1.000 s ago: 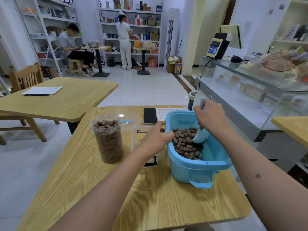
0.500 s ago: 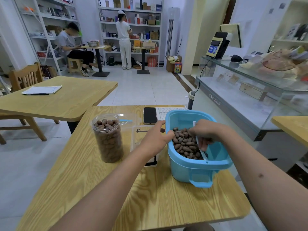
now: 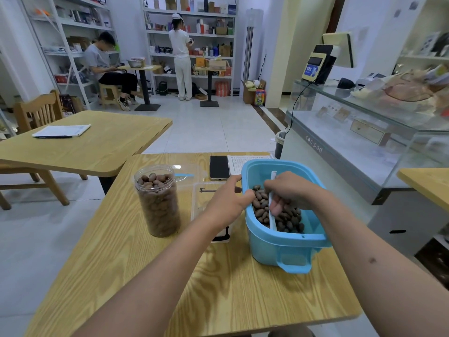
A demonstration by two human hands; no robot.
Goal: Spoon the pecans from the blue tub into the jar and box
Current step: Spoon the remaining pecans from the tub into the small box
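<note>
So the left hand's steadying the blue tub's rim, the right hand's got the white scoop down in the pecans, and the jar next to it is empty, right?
Not quite. The head view shows the jar nearly full of pecans, not empty. The rest holds: the left hand grips the blue tub at its rim, and the right hand holds the white scoop in the pecans.

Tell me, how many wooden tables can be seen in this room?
5: the near table under the tub, one to its left, a corner at right, two small ones by the shelves. Others may be hidden.
</note>
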